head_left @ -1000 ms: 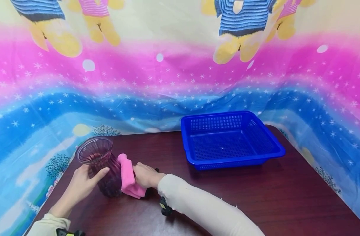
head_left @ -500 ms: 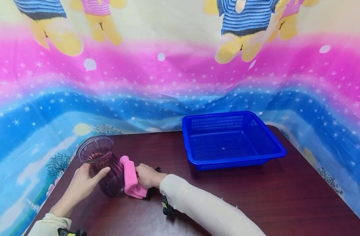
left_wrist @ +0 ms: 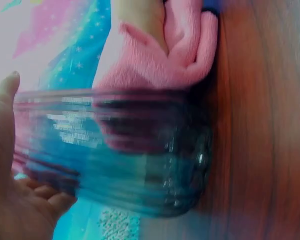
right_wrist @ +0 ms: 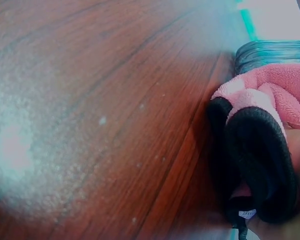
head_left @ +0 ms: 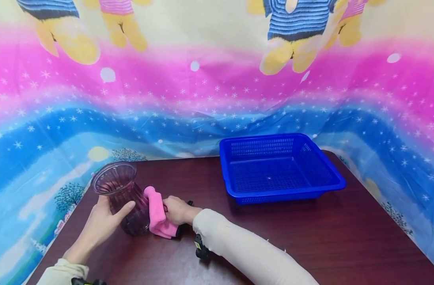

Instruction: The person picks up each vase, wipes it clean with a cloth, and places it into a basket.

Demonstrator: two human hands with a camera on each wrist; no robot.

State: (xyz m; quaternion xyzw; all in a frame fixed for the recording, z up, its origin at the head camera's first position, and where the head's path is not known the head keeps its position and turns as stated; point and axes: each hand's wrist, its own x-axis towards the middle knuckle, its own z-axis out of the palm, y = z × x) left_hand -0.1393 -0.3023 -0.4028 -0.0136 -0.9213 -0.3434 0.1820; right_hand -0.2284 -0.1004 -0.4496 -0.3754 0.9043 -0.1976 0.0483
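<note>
A purple ribbed glass vase (head_left: 135, 217) with a flared rim stands at the left of the table, tilted slightly left in the head view. My left hand (head_left: 103, 221) grips it below the rim, thumb on the near side and fingers partly hidden behind the glass. My right hand (head_left: 179, 209) holds a bunched pink cloth (head_left: 157, 213) against the vase's right side. Dark edging (right_wrist: 260, 160) on the cloth shows in the right wrist view. Through the clear vase wall (left_wrist: 125, 150), the left wrist view shows part of the cloth.
A blue plastic basket (head_left: 284, 194) with mesh sides stands at the back right of the dark wood table (head_left: 309, 237). A printed curtain (head_left: 188, 95) hangs behind and along both sides of the table.
My right hand and the pink cloth have shifted slightly right, showing a bit more of the vase's base. My left hand keeps its grip on the vase.
</note>
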